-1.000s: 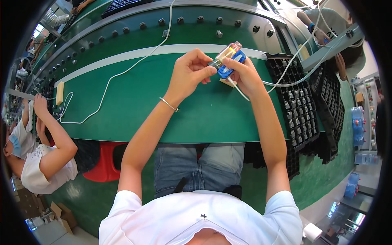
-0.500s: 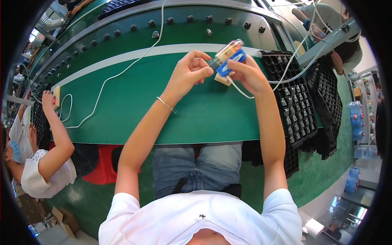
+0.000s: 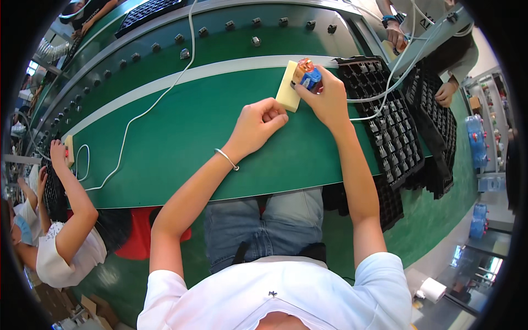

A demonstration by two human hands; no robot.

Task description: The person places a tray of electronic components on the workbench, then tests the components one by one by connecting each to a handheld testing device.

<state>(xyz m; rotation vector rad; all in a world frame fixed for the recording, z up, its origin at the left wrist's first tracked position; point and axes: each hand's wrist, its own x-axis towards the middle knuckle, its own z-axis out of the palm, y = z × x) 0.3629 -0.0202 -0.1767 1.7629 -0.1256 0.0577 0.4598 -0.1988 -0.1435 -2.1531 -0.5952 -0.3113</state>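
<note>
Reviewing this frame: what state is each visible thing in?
Right hand: closed on blue device
Blue device: held, contact with block unclear
Yellow block: partly covered by device
Left hand: fingers curled, any contents hidden
Black tray: holding silvery parts
White cable: loosely curved across green bench
Small dark parts: spaced out in row

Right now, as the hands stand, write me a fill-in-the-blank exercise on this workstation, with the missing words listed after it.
1. Near the pale yellow block, the blue-and-orange device is in the wearer's own ____ hand.
2. The silver bracelet circles the wearer's ____ wrist.
3. The tabletop under the hands is coloured ____.
4. The wearer's own shirt is coloured ____.

Missing words: right; left; green; white.
</note>
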